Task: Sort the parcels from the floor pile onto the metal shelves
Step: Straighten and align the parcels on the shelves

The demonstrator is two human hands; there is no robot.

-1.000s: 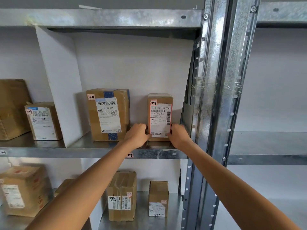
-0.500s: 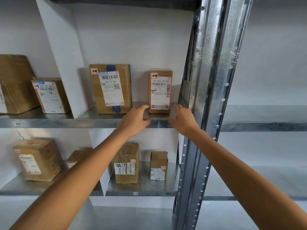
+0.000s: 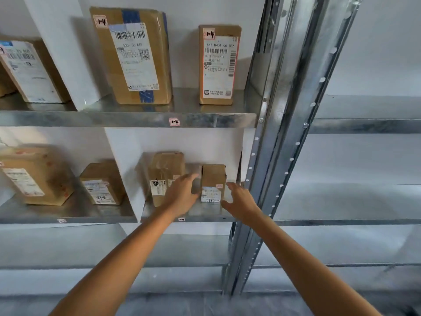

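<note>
Cardboard parcel [image 3: 218, 65] stands label-out above both hands, marked like its shelf [image 3: 114, 118]; left hand [image 3: 182, 195] and right hand [image 3: 240, 201] spread, empty.

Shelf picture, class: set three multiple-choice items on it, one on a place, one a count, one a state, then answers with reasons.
1. Where does the narrow parcel with the red-edged label stand?
A. on the upper shelf, right of the big parcel
B. in a cart
C. on the floor

2. How many parcels stand in the lower compartment next to the post?
A. one
B. two
C. four

3. How are the left hand and right hand?
A. both open, holding nothing
B. both gripping a parcel
C. both gripping the post

Answers: 1 A, it shares the upper shelf with the big parcel; 2 B, a taped box and a small box; 3 A, fingers spread, curled round nothing.
</note>
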